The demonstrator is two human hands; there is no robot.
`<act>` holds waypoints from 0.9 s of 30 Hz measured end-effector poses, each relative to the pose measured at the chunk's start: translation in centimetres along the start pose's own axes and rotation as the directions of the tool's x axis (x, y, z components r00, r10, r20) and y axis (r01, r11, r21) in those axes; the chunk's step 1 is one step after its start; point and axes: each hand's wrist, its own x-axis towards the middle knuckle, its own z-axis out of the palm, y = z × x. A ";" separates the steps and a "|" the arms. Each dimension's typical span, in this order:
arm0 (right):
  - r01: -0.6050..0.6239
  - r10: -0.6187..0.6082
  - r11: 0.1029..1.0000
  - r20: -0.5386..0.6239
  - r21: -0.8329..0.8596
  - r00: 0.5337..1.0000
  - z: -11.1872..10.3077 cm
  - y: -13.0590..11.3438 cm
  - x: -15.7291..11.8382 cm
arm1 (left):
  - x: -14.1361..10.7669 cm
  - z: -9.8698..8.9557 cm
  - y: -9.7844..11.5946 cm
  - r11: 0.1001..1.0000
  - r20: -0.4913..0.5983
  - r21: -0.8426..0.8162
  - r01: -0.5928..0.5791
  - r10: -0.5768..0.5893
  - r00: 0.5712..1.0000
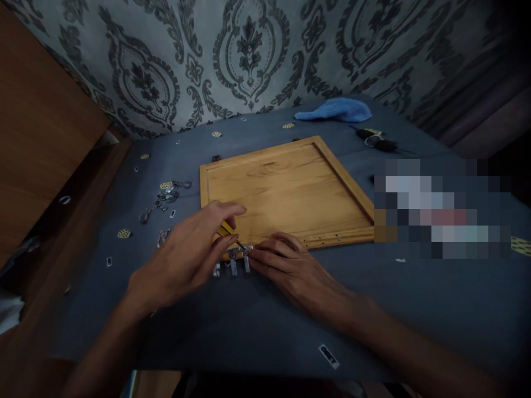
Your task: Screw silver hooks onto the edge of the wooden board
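A framed wooden panel (277,188) lies on the dark blue patterned cloth. My left hand (186,249) is closed round a yellow-handled screwdriver (224,228), whose thin shaft points down to the right at the panel's near edge. Metal hooks on a small bracket (233,260) sit at that edge, below the shaft. Just right of them, the closed fingers of my right hand (294,265) touch the end of the bracket; whether they grip it is hard to see. Several small dark holes run along the panel's edge to the right of my right hand.
Keyrings and small metal pieces (168,194) lie left of the panel. At the back are a blue cloth (336,110) and a black coiled item (376,141). A pixelated patch covers something at the right. Behind stands a patterned wall, with brown wood (45,94) at the left.
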 end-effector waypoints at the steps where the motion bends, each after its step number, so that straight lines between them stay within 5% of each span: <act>1: 0.000 0.001 1.000 -0.002 0.003 1.000 0.0 0.0 0.0 | 0.0 0.0 0.0 1.000 -0.001 0.005 -0.007 0.007 1.000; 13: 0.006 -0.006 1.000 -0.008 -0.009 1.000 0.3 0.1 -0.2 | 0.2 0.4 0.5 0.987 0.002 0.148 -0.064 0.065 0.998; 27: 0.001 -0.001 1.000 -0.021 0.010 1.000 0.3 0.0 -0.1 | 0.2 0.0 1.0 0.996 0.045 0.035 -0.081 0.079 0.996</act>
